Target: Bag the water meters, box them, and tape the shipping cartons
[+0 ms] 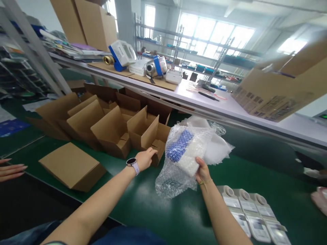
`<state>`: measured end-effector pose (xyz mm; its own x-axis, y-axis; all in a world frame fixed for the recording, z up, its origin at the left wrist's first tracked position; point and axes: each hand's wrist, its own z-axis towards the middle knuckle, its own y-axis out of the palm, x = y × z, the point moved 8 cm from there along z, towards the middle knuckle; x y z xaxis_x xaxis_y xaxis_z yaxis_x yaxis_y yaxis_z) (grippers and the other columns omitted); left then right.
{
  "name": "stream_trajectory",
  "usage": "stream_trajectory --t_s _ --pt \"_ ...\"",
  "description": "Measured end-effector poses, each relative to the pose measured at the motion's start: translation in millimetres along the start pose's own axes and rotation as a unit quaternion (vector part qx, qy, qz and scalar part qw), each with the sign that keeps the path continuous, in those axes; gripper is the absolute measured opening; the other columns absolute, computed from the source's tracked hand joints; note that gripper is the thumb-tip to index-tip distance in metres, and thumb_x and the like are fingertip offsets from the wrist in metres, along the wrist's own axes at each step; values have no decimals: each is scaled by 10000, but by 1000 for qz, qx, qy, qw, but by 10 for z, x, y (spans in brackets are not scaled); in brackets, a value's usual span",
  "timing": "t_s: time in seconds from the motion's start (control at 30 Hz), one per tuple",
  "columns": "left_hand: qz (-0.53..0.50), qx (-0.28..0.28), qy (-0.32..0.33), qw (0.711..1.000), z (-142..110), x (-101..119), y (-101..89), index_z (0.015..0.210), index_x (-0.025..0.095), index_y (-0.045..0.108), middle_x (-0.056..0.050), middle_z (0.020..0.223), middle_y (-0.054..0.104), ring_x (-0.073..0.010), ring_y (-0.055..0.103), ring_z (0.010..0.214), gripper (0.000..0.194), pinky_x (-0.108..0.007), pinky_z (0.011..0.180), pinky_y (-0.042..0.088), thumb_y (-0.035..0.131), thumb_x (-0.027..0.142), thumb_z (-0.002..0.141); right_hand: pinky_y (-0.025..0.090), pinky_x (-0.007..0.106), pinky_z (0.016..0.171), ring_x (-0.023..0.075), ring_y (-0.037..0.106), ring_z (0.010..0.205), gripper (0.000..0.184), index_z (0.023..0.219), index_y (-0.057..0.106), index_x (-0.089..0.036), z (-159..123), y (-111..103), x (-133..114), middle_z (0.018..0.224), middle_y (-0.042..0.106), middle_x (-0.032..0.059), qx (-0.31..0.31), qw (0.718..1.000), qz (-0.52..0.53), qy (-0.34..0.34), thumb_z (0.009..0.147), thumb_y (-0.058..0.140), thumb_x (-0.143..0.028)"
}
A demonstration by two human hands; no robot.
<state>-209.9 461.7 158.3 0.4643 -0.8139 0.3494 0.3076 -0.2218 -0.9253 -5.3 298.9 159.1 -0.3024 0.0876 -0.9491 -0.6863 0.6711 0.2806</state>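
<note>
My right hand (203, 171) grips a bubble-wrap bag (182, 156) holding a blue and white device, lifted just above the green belt (158, 217). My left hand (146, 158), with a watch on the wrist, has its fingers closed on the front edge of an open cardboard box (150, 134), the nearest in a row of several open boxes. More loose bubble wrap (217, 146) lies behind the bag.
A closed flat box (73, 166) lies on the belt at left. Three white devices (251, 212) lie at lower right. Another person's fingers (11, 169) show at the left edge. A raised shelf (204, 102) behind carries meters, papers and big cartons (278, 90).
</note>
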Motion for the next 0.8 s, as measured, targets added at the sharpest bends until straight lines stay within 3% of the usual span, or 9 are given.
stream_trajectory --t_s 0.07,0.17,0.23,0.3,0.4,0.5,0.6,0.8 --pt "15 -6 4 1000 -125 -112 21 964 208 614 -37 994 598 -166 604 770 296 -262 627 388 421 72 785 484 467 864 287 642 826 348 803 574 -208 47 145 -104 744 674 35 -12 1000 -6 14 531 703 -384" --pt "4 13 17 1000 -492 -284 -59 787 199 599 -17 858 592 -157 576 747 222 -270 654 387 418 71 773 489 429 839 281 630 871 492 949 579 -197 67 518 -278 875 682 49 -91 994 -66 16 509 750 -338" --pt "-12 29 42 999 -766 -383 -157 741 194 581 -9 806 583 -148 553 725 220 -275 676 385 419 47 742 479 409 851 272 610 940 610 1086 537 -203 63 851 -358 1019 660 56 -174 974 -143 5 535 763 -336" --pt "-39 40 67 996 -1007 -477 -253 718 193 573 -4 776 579 -135 534 693 225 -277 684 381 415 33 720 455 407 895 271 570 1033 704 1178 480 -201 54 1217 -354 1161 603 73 -264 936 -233 -7 554 772 -348" --pt "-77 63 96 990 -1281 -592 -352 711 193 576 -3 758 584 -128 531 695 239 -275 698 384 410 23 692 395 428 982 279 496 1145 824 1264 411 -170 -6 1792 -162 1289 510 108 -398 840 -368 -23 559 778 -390" --pt "-84 93 124 984 -1498 -654 -347 691 201 584 1 734 609 -138 549 720 221 -291 734 398 431 43 673 345 452 1027 298 478 1167 957 1326 361 -139 -132 2292 155 1308 484 137 -491 698 -518 -49 521 792 -427" --pt "-75 112 155 979 -1698 -664 -262 680 208 593 10 721 641 -149 577 736 191 -326 805 414 454 79 669 369 448 1007 317 513 1131 1015 1349 348 -124 -311 2689 418 1290 505 150 -546 565 -614 -69 496 790 -449" --pt "19 129 115 985 -1904 -721 -219 791 178 633 -54 851 683 -214 596 887 172 -374 921 416 470 169 738 433 437 952 364 535 1103 1023 1356 351 -64 -674 3310 626 1275 510 210 -588 379 -694 -171 477 754 -401"
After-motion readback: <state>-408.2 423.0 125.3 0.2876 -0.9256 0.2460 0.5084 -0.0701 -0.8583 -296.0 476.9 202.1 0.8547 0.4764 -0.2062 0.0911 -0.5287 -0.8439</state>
